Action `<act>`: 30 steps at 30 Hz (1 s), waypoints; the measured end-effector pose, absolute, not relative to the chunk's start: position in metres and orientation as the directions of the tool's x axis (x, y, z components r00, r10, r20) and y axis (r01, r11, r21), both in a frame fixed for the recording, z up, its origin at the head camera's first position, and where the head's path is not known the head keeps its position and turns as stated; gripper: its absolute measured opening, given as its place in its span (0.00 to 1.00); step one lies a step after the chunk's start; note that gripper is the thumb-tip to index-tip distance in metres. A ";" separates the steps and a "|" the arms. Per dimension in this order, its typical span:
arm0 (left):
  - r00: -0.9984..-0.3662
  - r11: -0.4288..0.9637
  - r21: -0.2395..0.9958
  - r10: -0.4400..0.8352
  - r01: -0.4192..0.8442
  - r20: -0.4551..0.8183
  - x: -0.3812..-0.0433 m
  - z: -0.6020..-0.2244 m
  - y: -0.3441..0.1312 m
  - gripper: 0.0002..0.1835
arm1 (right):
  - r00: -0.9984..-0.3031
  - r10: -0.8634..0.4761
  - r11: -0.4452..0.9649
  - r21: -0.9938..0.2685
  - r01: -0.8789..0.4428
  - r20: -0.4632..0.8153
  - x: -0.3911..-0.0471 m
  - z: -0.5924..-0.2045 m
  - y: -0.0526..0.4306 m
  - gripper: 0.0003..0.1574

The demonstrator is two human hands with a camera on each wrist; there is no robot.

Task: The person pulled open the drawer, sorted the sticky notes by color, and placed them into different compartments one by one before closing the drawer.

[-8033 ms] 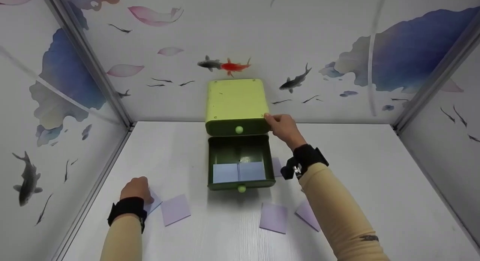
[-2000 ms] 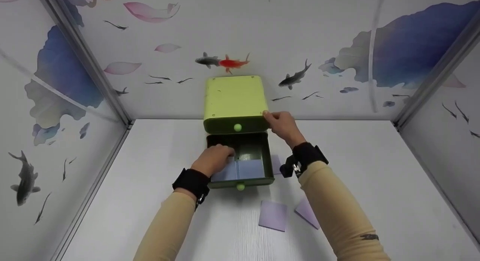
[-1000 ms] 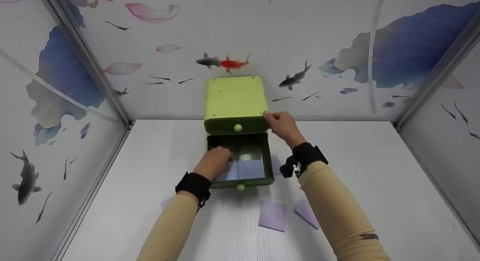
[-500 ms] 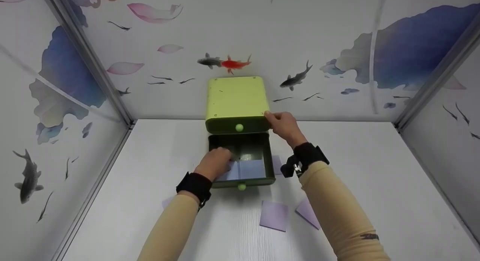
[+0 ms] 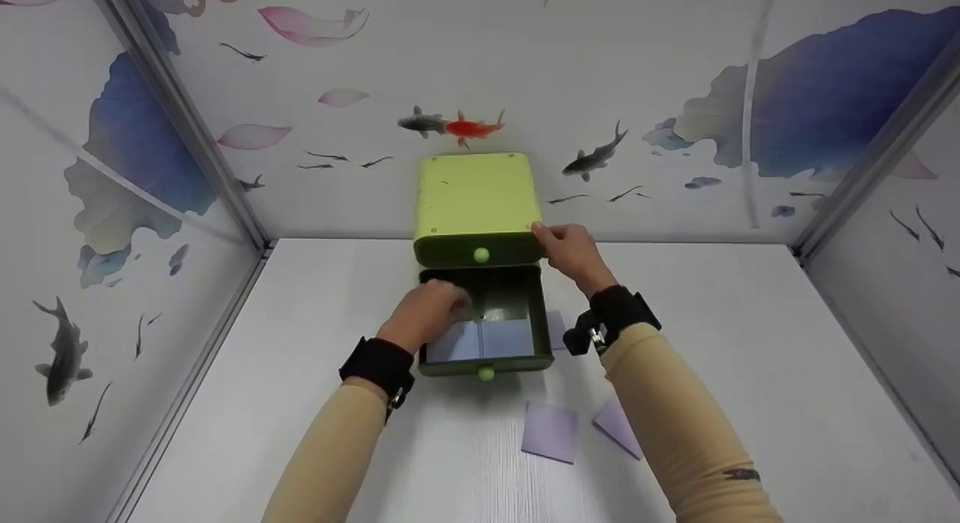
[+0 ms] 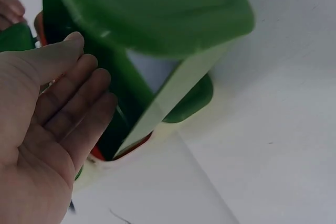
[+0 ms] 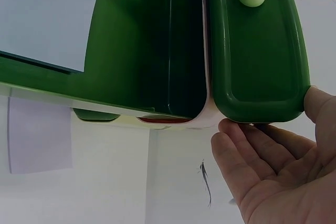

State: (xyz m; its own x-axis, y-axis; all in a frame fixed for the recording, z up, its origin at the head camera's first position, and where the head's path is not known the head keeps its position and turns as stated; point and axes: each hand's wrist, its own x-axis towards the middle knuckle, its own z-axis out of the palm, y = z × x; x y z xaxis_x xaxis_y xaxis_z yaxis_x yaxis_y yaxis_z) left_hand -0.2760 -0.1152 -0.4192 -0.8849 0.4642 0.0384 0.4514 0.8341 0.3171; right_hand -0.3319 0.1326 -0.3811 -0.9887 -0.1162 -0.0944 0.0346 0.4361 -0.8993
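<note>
A green two-drawer box (image 5: 476, 196) stands against the back wall, its lower drawer (image 5: 486, 365) pulled out and its upper one closed. Two light blue square pads (image 5: 506, 338) lie side by side at the drawer's front. Above the left part of this drawer is my left hand (image 5: 426, 311). In the left wrist view its fingers are loosely bent, with nothing visible between thumb and fingertips (image 6: 107, 103). My right hand (image 5: 574, 256) grips the box's front right corner, thumb on the top edge and fingers beneath the upper drawer (image 7: 262, 51) level.
On the white table (image 5: 712, 320), a purple square pad (image 5: 550, 433) lies in front of the drawer. Another purple pad (image 5: 616, 429) is partly under the right forearm in view, and a third pad (image 5: 556, 329) shows beside the drawer. Printed walls enclose the table.
Eight seconds ago my left hand was on a blue pad at the table's left; it moved into the drawer, and just now has risen slightly, its fingers off the pads. My right hand has stayed put.
</note>
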 end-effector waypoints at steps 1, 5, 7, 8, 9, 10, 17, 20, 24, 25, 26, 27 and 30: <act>-0.884 0.831 0.323 0.465 0.453 0.046 -0.276 -0.416 -0.116 0.10 | -0.989 -0.117 0.439 -0.898 0.033 -0.093 -0.332 -0.381 0.133 0.31; -0.894 0.834 0.333 0.442 0.440 0.077 -0.275 -0.404 -0.122 0.10 | -0.989 -0.110 0.452 -0.891 0.037 -0.097 -0.332 -0.382 0.132 0.31; -0.902 0.839 0.337 0.423 0.427 0.088 -0.275 -0.399 -0.126 0.10 | -0.989 -0.107 0.463 -0.885 0.045 -0.106 -0.333 -0.382 0.132 0.32; -0.906 0.840 0.343 0.414 0.420 0.093 -0.275 -0.397 -0.128 0.11 | -0.989 -0.104 0.467 -0.883 0.049 -0.110 -0.333 -0.382 0.131 0.33; -0.909 0.842 0.347 0.406 0.413 0.097 -0.275 -0.394 -0.131 0.11 | -0.988 -0.105 0.472 -0.880 0.051 -0.113 -0.333 -0.383 0.131 0.33; -0.911 0.842 0.351 0.399 0.409 0.105 -0.275 -0.391 -0.133 0.11 | -0.988 -0.102 0.475 -0.878 0.053 -0.115 -0.334 -0.383 0.131 0.34; -0.924 0.860 0.348 0.315 0.374 0.214 -0.281 -0.370 -0.153 0.08 | -0.990 -0.093 0.474 -0.879 0.052 -0.109 -0.334 -0.382 0.131 0.33; -0.924 0.868 0.363 0.235 0.339 0.301 -0.287 -0.366 -0.157 0.09 | -0.989 -0.093 0.478 -0.876 0.055 -0.113 -0.334 -0.381 0.131 0.33; -0.930 0.845 0.464 0.095 0.264 0.355 -0.296 -0.364 -0.155 0.13 | -0.990 -0.090 0.487 -0.872 0.055 -0.113 -0.333 -0.380 0.131 0.33; -0.937 0.832 0.501 0.062 0.239 0.344 -0.298 -0.364 -0.154 0.14 | -0.990 -0.088 0.490 -0.870 0.053 -0.110 -0.333 -0.379 0.131 0.33; -0.945 0.816 0.538 0.028 0.209 0.325 -0.300 -0.364 -0.152 0.16 | -0.990 -0.087 0.495 -0.867 0.052 -0.109 -0.333 -0.379 0.131 0.33; -0.953 0.797 0.576 -0.002 0.181 0.302 -0.303 -0.364 -0.151 0.18 | -0.991 -0.085 0.501 -0.864 0.049 -0.105 -0.333 -0.379 0.130 0.33; -0.974 0.717 0.690 -0.075 0.095 0.212 -0.307 -0.365 -0.147 0.23 | -0.991 -0.086 0.519 -0.854 0.043 -0.102 -0.334 -0.379 0.129 0.34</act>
